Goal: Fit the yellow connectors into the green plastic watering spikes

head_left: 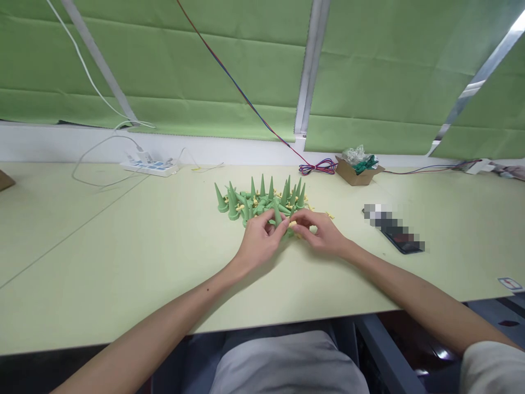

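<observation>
My left hand (262, 238) is closed round a green cone (277, 213), its point tilted up and away from me. Close beside it, my right hand (320, 230) pinches a small yellow piece (292, 224) between thumb and fingers. Whether the yellow piece touches the cone's base I cannot tell. Just beyond both hands lies a pile of green cones (262, 203), some upright and some on their sides, with small yellow pieces mixed in. One upright cone (222, 200) stands at the pile's left end. My hands hide the near part of the pile.
A dark phone-like object (400, 235), partly blurred, lies to the right. At the back stand a small cardboard box (355, 174) with clear plastic and green stuff, a coiled red-blue wire (318, 166) and a white power strip (153, 167). The table's front edge runs below my forearms.
</observation>
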A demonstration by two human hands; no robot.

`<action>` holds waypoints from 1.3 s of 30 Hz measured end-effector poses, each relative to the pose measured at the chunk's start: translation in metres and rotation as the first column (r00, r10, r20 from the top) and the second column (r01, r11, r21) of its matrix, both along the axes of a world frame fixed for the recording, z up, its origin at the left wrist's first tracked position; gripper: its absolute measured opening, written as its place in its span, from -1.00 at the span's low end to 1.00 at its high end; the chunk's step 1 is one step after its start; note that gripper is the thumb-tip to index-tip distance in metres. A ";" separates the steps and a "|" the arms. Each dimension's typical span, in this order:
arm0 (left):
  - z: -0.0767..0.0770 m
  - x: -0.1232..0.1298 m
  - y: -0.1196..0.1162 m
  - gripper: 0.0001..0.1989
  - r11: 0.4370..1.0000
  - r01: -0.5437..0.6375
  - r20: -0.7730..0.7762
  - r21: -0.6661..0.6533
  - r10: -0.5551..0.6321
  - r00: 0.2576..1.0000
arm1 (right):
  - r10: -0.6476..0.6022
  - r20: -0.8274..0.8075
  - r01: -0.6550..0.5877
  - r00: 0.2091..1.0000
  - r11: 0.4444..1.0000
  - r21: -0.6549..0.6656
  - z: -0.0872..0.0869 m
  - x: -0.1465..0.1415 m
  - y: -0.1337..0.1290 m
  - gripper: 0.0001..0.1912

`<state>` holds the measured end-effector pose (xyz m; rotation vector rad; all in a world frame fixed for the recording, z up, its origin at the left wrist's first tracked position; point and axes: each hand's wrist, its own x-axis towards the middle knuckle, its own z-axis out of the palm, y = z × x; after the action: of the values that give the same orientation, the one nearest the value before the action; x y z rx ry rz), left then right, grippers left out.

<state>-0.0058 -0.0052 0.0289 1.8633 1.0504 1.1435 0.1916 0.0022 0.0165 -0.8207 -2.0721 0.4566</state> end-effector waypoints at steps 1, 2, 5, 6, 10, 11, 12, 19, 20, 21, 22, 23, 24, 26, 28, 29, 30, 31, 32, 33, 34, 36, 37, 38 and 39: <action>0.000 0.000 0.000 -0.76 1.000 0.001 -0.003 -0.001 -0.001 1.000 | -0.004 0.005 0.004 1.000 1.000 0.004 0.000 0.000 0.000 -0.87; -0.001 0.000 0.000 -0.76 1.000 0.002 -0.006 -0.002 -0.002 1.000 | -0.007 0.010 0.007 1.000 1.000 0.008 0.000 0.000 0.000 -0.86; -0.003 0.000 0.001 -0.77 1.000 0.012 -0.008 -0.010 -0.012 1.000 | -0.022 0.029 0.021 0.999 0.999 0.025 0.000 0.000 0.001 -0.83; -0.003 0.000 0.001 -0.77 1.000 0.014 -0.008 -0.011 -0.014 1.000 | -0.029 0.035 0.027 0.999 0.999 0.031 0.000 0.000 0.001 -0.81; -0.003 0.000 0.000 -0.78 1.000 0.025 -0.010 -0.019 -0.025 1.000 | -0.053 0.057 0.048 0.997 0.996 0.081 0.000 0.000 0.002 -0.67; -0.003 0.000 0.000 -0.78 0.999 0.027 -0.011 -0.022 -0.027 1.000 | -0.061 0.062 0.055 0.996 0.994 0.098 -0.001 0.000 0.003 -0.64; -0.003 0.000 0.000 -0.78 0.999 0.028 -0.013 -0.025 -0.029 1.000 | -0.071 0.066 0.063 0.995 0.992 0.112 -0.001 0.000 0.004 -0.61; 0.000 0.000 0.000 -0.77 1.000 0.013 -0.001 -0.010 -0.013 1.000 | -0.051 0.019 0.050 0.999 0.998 0.022 -0.001 0.000 0.002 -0.80; 0.000 0.000 0.000 -0.77 1.000 0.007 0.002 -0.003 -0.007 1.000 | -0.036 0.008 0.036 0.999 0.999 0.008 -0.001 0.000 0.001 -0.84; 0.001 0.000 0.000 -0.77 1.000 0.002 0.002 0.002 -0.002 1.000 | -0.025 0.002 0.025 1.000 1.000 0.004 0.000 0.000 0.000 -0.86; 0.001 0.000 0.000 -0.77 1.000 -0.001 -0.002 0.002 0.001 1.000 | -0.019 0.002 0.019 1.000 1.000 0.008 0.001 0.000 -0.001 -0.86; 0.001 0.000 0.000 -0.77 1.000 -0.003 -0.005 0.001 0.003 1.000 | -0.017 0.005 0.017 1.000 1.000 0.016 0.001 0.000 -0.001 -0.87; 0.001 0.000 0.000 -0.77 1.000 -0.004 -0.009 -0.003 0.004 1.000 | -0.017 0.010 0.017 1.000 1.000 0.026 0.002 0.000 -0.002 -0.88; 0.001 0.000 0.000 -0.77 1.000 -0.004 -0.014 -0.011 0.004 1.000 | -0.021 0.019 0.020 1.000 0.999 0.043 0.002 0.000 -0.002 -0.89; 0.000 0.000 -0.001 -0.77 1.000 -0.002 -0.017 -0.015 0.002 1.000 | -0.024 0.027 0.023 0.999 0.998 0.056 0.002 0.000 -0.001 -0.88; 0.000 0.000 -0.001 -0.77 1.000 0.001 -0.017 -0.015 -0.001 1.000 | -0.024 0.030 0.023 0.999 0.998 0.062 0.002 0.000 -0.001 -0.87; 0.000 0.000 -0.001 -0.77 1.000 0.005 -0.017 -0.017 -0.006 1.000 | -0.025 0.033 0.022 0.999 0.998 0.067 0.001 0.000 -0.001 -0.87; 0.000 0.000 -0.001 -0.77 1.000 0.009 -0.017 -0.018 -0.009 1.000 | -0.024 0.037 0.022 0.999 0.997 0.073 0.001 0.000 0.000 -0.86; 0.000 0.000 -0.001 -0.77 1.000 0.013 -0.018 -0.018 -0.013 1.000 | -0.025 0.040 0.021 0.999 0.997 0.078 0.001 0.001 0.000 -0.85; -0.001 0.000 -0.001 -0.77 1.000 0.016 -0.018 -0.019 -0.017 1.000 | -0.026 0.043 0.023 0.999 0.996 0.085 0.001 0.001 0.000 -0.84; -0.001 0.000 -0.001 -0.77 1.000 0.020 -0.019 -0.018 -0.020 1.000 | -0.030 0.047 0.025 0.998 0.995 0.092 0.001 0.001 0.000 -0.83; -0.001 0.000 -0.001 -0.77 1.000 0.025 -0.020 -0.016 -0.026 0.999 | -0.034 0.055 0.028 0.998 0.994 0.110 0.001 0.001 0.001 -0.79; -0.001 0.000 -0.001 -0.77 1.000 0.027 -0.021 -0.015 -0.027 0.999 | -0.035 0.057 0.028 0.998 0.992 0.123 0.001 0.001 0.001 -0.77; -0.002 0.000 -0.001 -0.77 0.999 0.028 -0.022 -0.014 -0.029 0.999 | -0.036 0.059 0.028 0.998 0.990 0.135 0.001 0.000 0.001 -0.74; -0.002 0.000 -0.001 -0.77 0.999 0.028 -0.025 -0.015 -0.029 0.999 | -0.037 0.062 0.027 0.997 0.989 0.147 0.001 0.000 0.001 -0.70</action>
<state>-0.0058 -0.0059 0.0267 1.8796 1.0399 1.0962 0.1915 0.0032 0.0175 -0.7898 -2.1210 0.2605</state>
